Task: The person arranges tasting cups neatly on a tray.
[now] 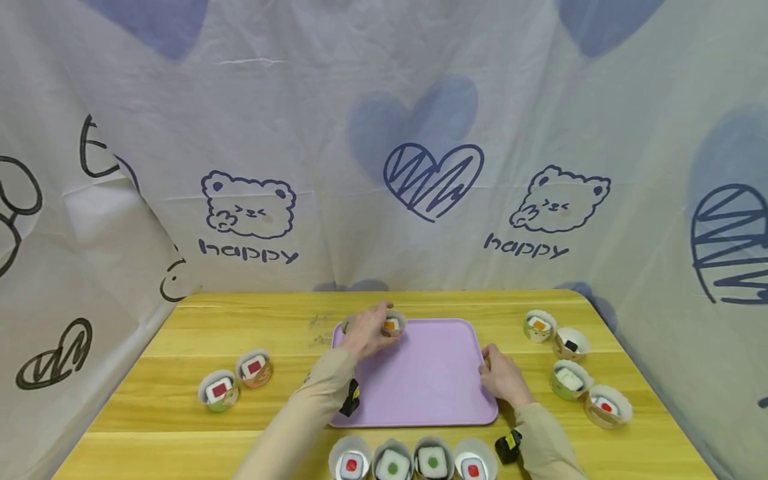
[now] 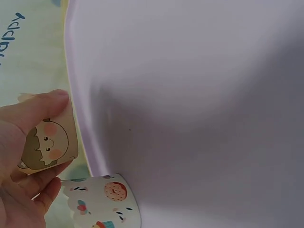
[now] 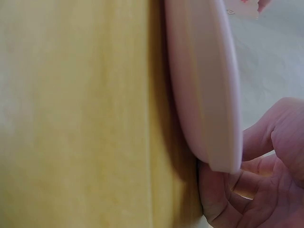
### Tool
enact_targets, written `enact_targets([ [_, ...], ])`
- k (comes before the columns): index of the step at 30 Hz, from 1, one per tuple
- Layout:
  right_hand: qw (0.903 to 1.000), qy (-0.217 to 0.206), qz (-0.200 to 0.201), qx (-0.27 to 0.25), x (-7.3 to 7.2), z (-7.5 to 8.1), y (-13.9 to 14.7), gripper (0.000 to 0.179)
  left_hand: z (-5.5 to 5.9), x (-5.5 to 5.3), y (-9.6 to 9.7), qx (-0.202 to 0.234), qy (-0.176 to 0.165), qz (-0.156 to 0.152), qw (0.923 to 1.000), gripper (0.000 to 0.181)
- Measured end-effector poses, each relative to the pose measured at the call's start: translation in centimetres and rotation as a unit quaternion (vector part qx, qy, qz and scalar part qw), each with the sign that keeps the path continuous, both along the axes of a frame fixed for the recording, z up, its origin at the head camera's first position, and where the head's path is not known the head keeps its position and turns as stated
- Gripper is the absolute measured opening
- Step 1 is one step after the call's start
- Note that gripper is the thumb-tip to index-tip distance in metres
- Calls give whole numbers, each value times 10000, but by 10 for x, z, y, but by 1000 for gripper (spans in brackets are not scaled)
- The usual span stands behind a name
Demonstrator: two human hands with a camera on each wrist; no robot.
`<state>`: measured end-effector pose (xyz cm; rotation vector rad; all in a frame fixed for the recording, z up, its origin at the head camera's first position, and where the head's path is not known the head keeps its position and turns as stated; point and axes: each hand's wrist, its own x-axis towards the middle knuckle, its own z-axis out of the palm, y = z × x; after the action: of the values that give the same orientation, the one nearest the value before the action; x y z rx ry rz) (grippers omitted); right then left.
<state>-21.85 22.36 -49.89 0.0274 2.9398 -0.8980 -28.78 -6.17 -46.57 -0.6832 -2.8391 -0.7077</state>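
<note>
My left hand is over the far left part of a lilac tray. It grips a paper cake cup with a cartoon face on its side; in the head view an orange-topped piece that looks like toy sushi shows inside. Beside it, a white cup with a doughnut print stands at the tray's corner, mostly hidden by the hand in the head view. On the opposite side, my right hand holds the tray's right edge, fingers curled beneath the rim.
Near the table's front edge several cups with red- or green-centred pieces stand in a row. Two cups with dark red centres sit at the left, and several more at the right. A printed cloth hangs behind the wooden table.
</note>
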Motion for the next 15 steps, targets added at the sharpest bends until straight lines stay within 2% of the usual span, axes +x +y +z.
enact_targets([
  [7, 10000, -4, -7, 7, 0, -1, 0, 22, -6, 0, 0, 186, -102, -164, 9996, 58],
  [12, 10000, -12, -8, 1, -1, -1, 0, 21, -4, 4, 0, -361, -266, -159, 9989, 58],
  [15, 10000, -35, -43, -14, -1, -1, 0, 21, -4, 5, -1, -612, -228, -184, 9977, 56],
])
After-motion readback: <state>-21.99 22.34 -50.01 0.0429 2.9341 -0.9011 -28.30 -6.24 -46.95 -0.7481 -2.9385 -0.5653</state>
